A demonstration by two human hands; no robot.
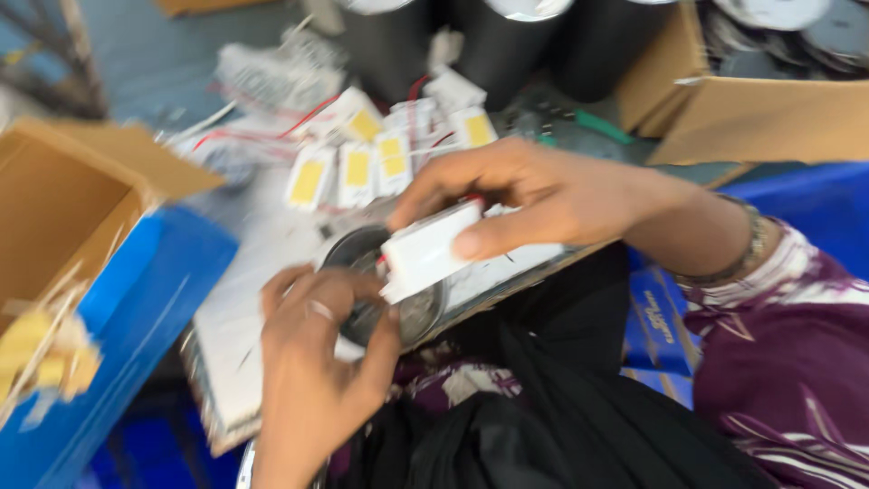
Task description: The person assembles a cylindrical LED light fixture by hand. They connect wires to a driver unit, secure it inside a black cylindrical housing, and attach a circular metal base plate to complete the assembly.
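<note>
A cluttered work area is seen from above, blurred by motion. A white board [244,299] is laid across the person's lap and serves as the work surface; beyond its far edge a grey table [172,54] is crowded with parts. Near the far edge of the board, a cluster of small white modules with yellow squares [358,163] is spread out, with red and white wires [272,127] trailing among them. Dark cylindrical housings [493,45] are stood at the back of the table, and an open cardboard box [760,118] is set at its right far corner. At the left, another cardboard box [54,199] is held inside a blue crate [136,308].

A round dark fitting [380,290] is rested on the near edge of the board. It is gripped by the left hand [312,362], whose fingers [317,281] are curled closed over its left rim, with the thumb pressed against its near side. A white rectangular box [425,249], probably a small driver unit, is pinched by the right hand [534,195], its fingers [430,195] closed along the top edge and the thumb along the lower edge. The box is held tilted, just above the fitting and seemingly touching it, though contact cannot be confirmed through the blur.
</note>
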